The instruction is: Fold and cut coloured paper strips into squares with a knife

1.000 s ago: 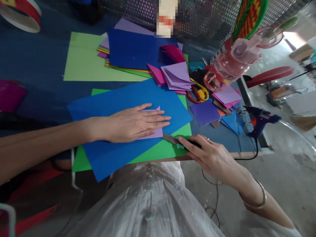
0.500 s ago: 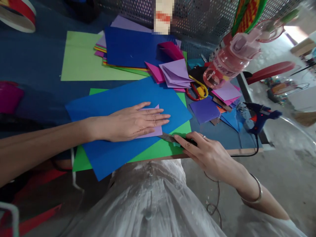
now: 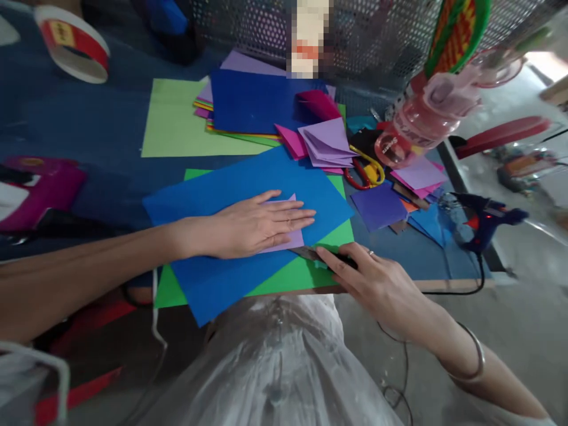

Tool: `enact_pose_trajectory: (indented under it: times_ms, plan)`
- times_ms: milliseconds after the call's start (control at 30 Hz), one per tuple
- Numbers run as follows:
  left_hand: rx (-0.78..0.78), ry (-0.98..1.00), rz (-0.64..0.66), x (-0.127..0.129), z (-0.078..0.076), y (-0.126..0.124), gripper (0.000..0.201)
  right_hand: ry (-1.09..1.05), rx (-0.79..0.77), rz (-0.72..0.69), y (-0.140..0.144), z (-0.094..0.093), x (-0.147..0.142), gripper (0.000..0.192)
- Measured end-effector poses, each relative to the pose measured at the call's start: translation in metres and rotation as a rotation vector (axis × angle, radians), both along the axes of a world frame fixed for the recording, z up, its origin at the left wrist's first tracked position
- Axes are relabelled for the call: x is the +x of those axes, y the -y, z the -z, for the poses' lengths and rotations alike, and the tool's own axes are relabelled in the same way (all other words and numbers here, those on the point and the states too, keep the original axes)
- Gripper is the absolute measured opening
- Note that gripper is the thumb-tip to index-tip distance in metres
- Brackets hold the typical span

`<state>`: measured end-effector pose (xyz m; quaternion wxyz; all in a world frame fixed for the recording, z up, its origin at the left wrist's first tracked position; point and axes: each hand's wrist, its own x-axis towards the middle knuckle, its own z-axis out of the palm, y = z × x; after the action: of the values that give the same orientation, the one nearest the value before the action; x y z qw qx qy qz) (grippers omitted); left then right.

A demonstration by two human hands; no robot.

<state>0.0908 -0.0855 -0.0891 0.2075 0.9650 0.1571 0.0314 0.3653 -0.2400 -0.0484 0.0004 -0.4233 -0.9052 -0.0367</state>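
Nothing moved: left hand (image 3: 252, 228) pins lilac paper (image 3: 290, 239), right hand (image 3: 377, 284) grips cutter (image 3: 317, 255).

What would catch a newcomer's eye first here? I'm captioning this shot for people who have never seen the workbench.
First, the left hand, pressed flat on a small lilac paper piece atop a big blue sheet near the table's front edge. Just right of it, the right hand grips a cutter whose blade meets the lilac piece's lower edge. Behind lie a heap of coloured papers and a pink bottle at the right.
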Motion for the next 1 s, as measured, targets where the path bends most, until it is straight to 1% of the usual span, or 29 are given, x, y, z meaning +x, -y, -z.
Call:
enact_pose_trajectory:
  times_ms: [100,233,367,467,567,667,767,867,1000]
  plan:
    - [0.048,0.046,0.023,-0.001,0.000,-0.005,0.053,0.011,0.004,0.033,-0.002,0.000,0.000,0.056]
    - [0.091,0.008,0.069,-0.008,-0.007,-0.014,0.051,-0.003,0.011,0.005,-0.005,0.000,0.002,0.058]
    - [0.070,-0.027,0.097,-0.017,-0.006,-0.020,0.053,0.017,-0.001,-0.012,-0.010,-0.003,0.000,0.059]
    - [0.034,-0.066,0.080,-0.018,-0.002,-0.019,0.054,0.018,-0.023,-0.017,-0.011,-0.006,-0.001,0.061]
    - [0.027,-0.057,0.065,-0.017,-0.002,-0.017,0.053,-0.004,-0.055,-0.019,-0.008,-0.008,-0.001,0.063]
    - [0.048,-0.045,0.062,-0.016,-0.005,-0.014,0.051,-0.038,-0.045,-0.031,-0.007,-0.004,0.000,0.064]
    - [0.070,-0.090,0.062,-0.015,-0.009,-0.012,0.051,-0.045,0.008,-0.064,-0.013,0.004,-0.001,0.071]
    - [0.072,-0.136,0.051,-0.015,-0.013,-0.012,0.051,-0.033,0.041,-0.079,-0.019,0.010,-0.004,0.071]
    - [0.061,-0.154,0.040,-0.015,-0.015,-0.010,0.052,-0.040,0.020,-0.079,-0.017,0.009,-0.004,0.069]
